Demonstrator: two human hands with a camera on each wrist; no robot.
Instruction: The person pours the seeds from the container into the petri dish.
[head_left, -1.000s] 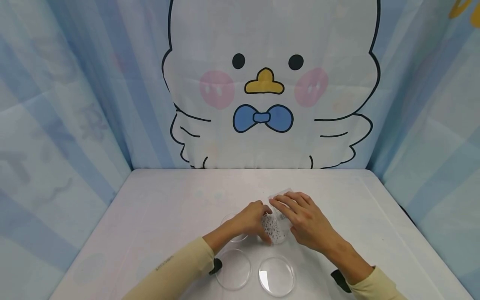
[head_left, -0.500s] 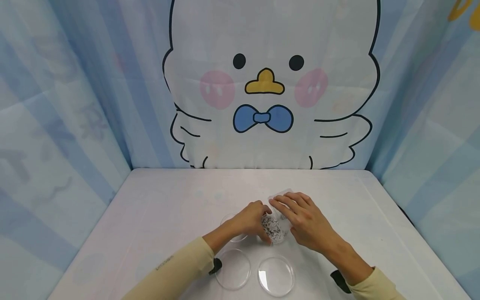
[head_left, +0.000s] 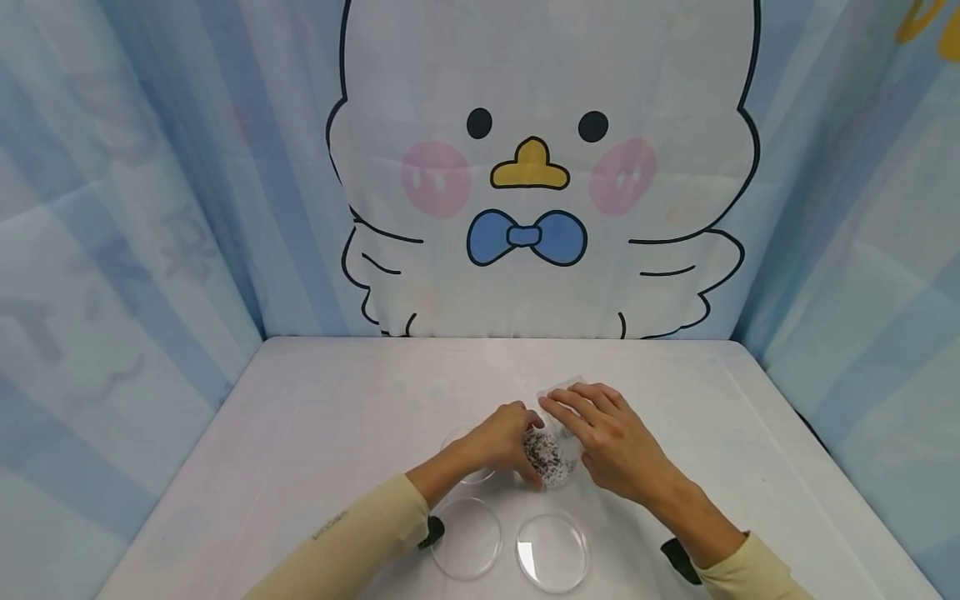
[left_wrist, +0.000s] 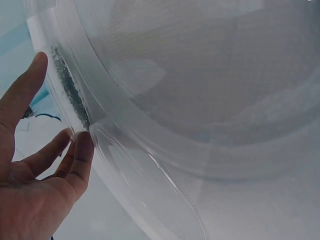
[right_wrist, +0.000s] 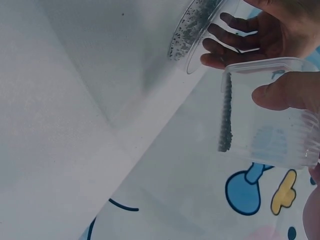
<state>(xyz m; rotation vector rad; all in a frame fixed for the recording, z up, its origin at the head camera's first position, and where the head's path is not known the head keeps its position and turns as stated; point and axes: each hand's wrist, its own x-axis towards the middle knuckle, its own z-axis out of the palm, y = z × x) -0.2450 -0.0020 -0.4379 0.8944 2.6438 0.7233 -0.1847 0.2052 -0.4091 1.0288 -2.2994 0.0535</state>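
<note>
My left hand (head_left: 501, 437) grips a round clear petri dish (head_left: 551, 464) by its side, thumb at the near edge and fingers at the far edge. Dark grains lie over a white layer inside the dish. In the left wrist view the fingertips (left_wrist: 84, 145) meet the dish's rim. My right hand (head_left: 611, 442) holds a clear rectangular plastic tub (right_wrist: 265, 120), tilted close over the dish, with its thumb along one wall. Dark grains (right_wrist: 226, 120) line one side of the tub in the right wrist view.
Two clear round dish pieces (head_left: 500, 542) (head_left: 554, 588) lie on the white table (head_left: 337, 400) nearer me. Another clear round dish piece (head_left: 452, 435) is partly hidden behind my left wrist. A printed curtain (head_left: 525, 300) hangs behind the table.
Dark grains in the petri dish have grown denser, covering more of the white layer. Both hands and the tilted tub have stayed nearly still.
</note>
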